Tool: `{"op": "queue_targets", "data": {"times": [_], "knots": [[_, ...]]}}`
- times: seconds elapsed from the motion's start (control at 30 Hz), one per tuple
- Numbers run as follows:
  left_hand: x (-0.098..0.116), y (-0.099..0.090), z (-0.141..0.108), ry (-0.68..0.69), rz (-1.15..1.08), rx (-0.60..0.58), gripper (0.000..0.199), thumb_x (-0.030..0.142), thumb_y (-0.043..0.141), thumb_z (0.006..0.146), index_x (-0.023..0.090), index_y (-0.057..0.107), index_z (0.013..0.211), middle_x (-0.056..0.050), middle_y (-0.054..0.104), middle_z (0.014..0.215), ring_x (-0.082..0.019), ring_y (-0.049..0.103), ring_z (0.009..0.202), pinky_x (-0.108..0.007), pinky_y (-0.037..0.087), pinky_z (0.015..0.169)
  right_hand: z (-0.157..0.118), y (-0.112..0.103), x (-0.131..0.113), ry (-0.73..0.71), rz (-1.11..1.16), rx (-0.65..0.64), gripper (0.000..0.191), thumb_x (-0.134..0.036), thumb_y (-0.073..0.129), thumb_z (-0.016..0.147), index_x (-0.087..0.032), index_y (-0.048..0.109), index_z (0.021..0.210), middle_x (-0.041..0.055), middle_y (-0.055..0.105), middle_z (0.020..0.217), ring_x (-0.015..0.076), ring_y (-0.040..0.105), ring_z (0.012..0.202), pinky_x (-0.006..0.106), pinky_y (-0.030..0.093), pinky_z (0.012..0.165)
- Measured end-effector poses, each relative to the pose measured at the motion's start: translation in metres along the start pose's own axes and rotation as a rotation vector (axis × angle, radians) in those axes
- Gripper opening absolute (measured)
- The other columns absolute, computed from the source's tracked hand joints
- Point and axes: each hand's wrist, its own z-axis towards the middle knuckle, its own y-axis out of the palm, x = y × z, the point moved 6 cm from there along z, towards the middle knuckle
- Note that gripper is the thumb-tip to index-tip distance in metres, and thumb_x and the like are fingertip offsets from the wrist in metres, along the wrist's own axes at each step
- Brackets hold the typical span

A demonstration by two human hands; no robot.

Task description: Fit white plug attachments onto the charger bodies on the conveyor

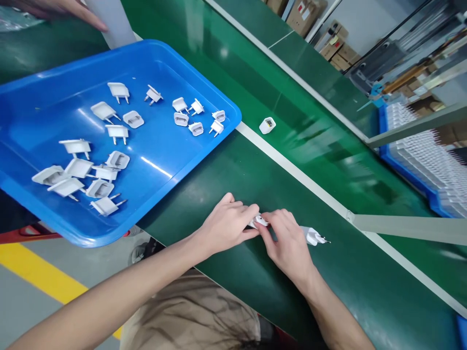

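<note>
On the green table (219, 170), just in front of the person's body, both hands are meeting over a small white part (258, 221). The left hand (229, 221) is gripping its left side, thumb and fingers closed on it. The right hand (288, 238) is pinching the opposite side between thumb and fingertips. The fingers are covering much of the part, so its full shape cannot be told.

Just beside the right hand, on its outer side, a white plug (314, 236) is lying on the table, its pins pointing away from the hand. Beyond the pale strip (292, 167), a white housing (267, 125) is resting with its open end showing.

To the left, a blue tray (153, 192) is holding loose white plug pieces (105, 205), some overlapping near its closer side, others lying apart, with pins pointing various ways. Past the tray's far side, another person's hand (85, 13) is touching a pale object (111, 22), not identifiable. At the far right, a second blue tray (408, 179) is carrying dense rows of white pieces (426, 150). Cardboard boxes (304, 17) are standing in the background.
</note>
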Motion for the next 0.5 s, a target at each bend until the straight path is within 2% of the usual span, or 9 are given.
{"op": "queue_targets", "data": {"times": [0.27,0.37,0.5], "knots": [[-0.001,0.002,0.0,-0.025,0.059,-0.054,0.026,0.043,0.065,0.094,0.02,0.052,0.093,-0.001,0.07,0.077,-0.023,0.068,0.075,-0.036,0.032,0.075,0.002,0.003,-0.011,-0.027,-0.28,-0.005,0.018,-0.023,0.045,0.105,-0.02,0.057,0.092,0.0054,0.057,0.081,0.0216,0.045,0.076,0.037,0.034,0.069],[-0.002,0.001,-0.001,-0.059,0.083,-0.035,0.035,0.049,0.066,0.093,0.017,0.054,0.104,-0.004,0.071,0.078,-0.026,0.069,0.078,-0.037,0.035,0.078,-0.008,-0.013,0.005,0.017,-0.408,-0.02,0.022,-0.029,0.044,0.105,-0.02,0.059,0.092,0.0074,0.06,0.086,0.0231,0.046,0.08,0.038,0.033,0.071],[-0.005,0.0,-0.002,-0.092,0.048,-0.024,0.033,0.045,0.058,0.099,0.015,0.054,0.112,-0.004,0.071,0.075,-0.025,0.069,0.075,-0.037,0.038,0.079,-0.047,-0.046,0.041,0.128,-0.508,0.036,0.027,-0.039,0.042,0.105,-0.021,0.061,0.097,0.0103,0.064,0.101,0.0268,0.052,0.09,0.041,0.037,0.074]]}}
